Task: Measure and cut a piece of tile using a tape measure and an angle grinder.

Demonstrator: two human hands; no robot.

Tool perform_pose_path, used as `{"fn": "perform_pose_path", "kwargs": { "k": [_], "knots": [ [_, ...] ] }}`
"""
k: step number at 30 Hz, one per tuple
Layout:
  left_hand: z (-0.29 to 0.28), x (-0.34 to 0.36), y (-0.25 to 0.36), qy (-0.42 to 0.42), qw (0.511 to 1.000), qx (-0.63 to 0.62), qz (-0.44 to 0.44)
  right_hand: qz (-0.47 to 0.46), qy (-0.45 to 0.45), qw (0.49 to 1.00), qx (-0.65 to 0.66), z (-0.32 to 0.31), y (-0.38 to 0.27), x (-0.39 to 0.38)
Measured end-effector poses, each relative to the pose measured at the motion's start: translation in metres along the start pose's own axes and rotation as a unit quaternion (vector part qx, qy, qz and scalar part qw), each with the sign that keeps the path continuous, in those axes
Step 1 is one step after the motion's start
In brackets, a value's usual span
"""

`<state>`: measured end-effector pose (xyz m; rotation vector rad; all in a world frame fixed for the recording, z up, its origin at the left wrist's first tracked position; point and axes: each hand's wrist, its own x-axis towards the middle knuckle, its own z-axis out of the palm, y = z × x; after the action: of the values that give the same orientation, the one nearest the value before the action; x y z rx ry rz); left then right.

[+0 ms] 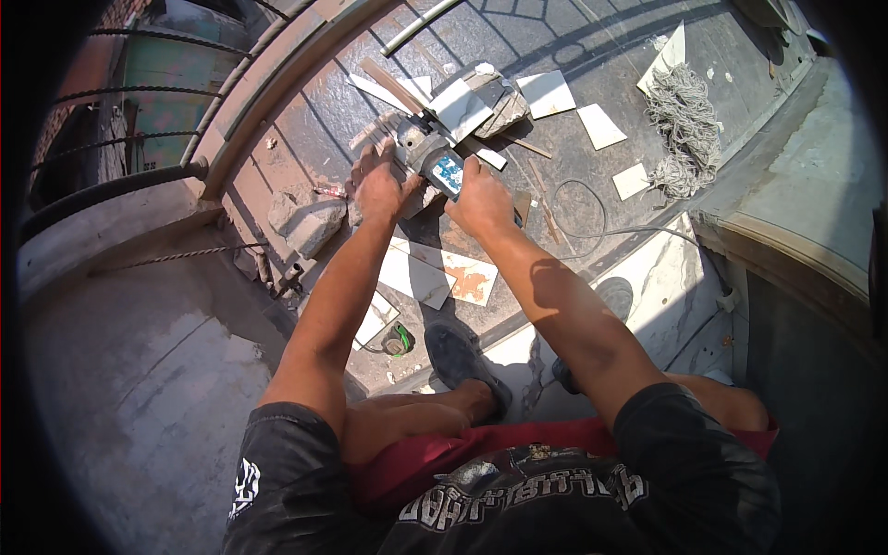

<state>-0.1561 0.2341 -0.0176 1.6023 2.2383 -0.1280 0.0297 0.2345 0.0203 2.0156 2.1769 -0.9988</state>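
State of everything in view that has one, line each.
Grey handheld power tool: gripped in right hand; running unclear
White flat tile pieces: scattered
Thin dark cable: loosely looped
Stringy grey fibre bundle: tangled, heaped
Dark closed-toe shoe: worn

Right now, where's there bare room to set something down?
Grey floor shows beyond the white tile piece, left of the stringy bundle, and between the railing curb and wooden strip. It's crowded around the left hand and right hand: power tool, broken chunk.

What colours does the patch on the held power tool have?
The patch is blue and white, seen in the head view.
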Motion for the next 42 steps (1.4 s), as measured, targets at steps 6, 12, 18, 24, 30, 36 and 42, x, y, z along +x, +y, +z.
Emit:
{"fn": "perform_pose_path", "kwargs": {
  "k": [6, 12, 18, 24, 30, 36, 42],
  "knots": [
    [0.006, 0.003, -0.005, 0.008, 1.0, -0.001, -0.002, 0.009, -0.007, 1.0, -0.005, -0.001, 0.0, -0.004],
    [0.007, 0.003, -0.003, 0.013, 1.0, 0.002, 0.001, 0.008, -0.001, 1.0, -0.012, 0.002, 0.004, -0.005],
    [0.007, 0.003, -0.005, 0.016, 1.0, 0.001, 0.001, 0.002, -0.006, 1.0, -0.008, 0.0, 0.006, -0.008],
    [0.005, 0.002, -0.004, 0.007, 1.0, 0.006, -0.004, 0.006, -0.011, 1.0, -0.011, -0.001, 0.007, -0.01],
    [0.011, 0.005, -0.005, 0.011, 1.0, 0.008, -0.001, 0.002, 0.0, 1.0, -0.007, -0.001, 0.009, -0.012],
    [0.017, 0.004, -0.009, 0.033, 0.999, 0.0, 0.015, 0.02, -0.019, 1.0, -0.008, -0.005, 0.005, -0.015],
    [0.016, 0.004, -0.009, 0.032, 0.999, -0.013, 0.018, 0.031, -0.039, 0.999, -0.022, -0.008, 0.006, -0.016]
  ]
}}
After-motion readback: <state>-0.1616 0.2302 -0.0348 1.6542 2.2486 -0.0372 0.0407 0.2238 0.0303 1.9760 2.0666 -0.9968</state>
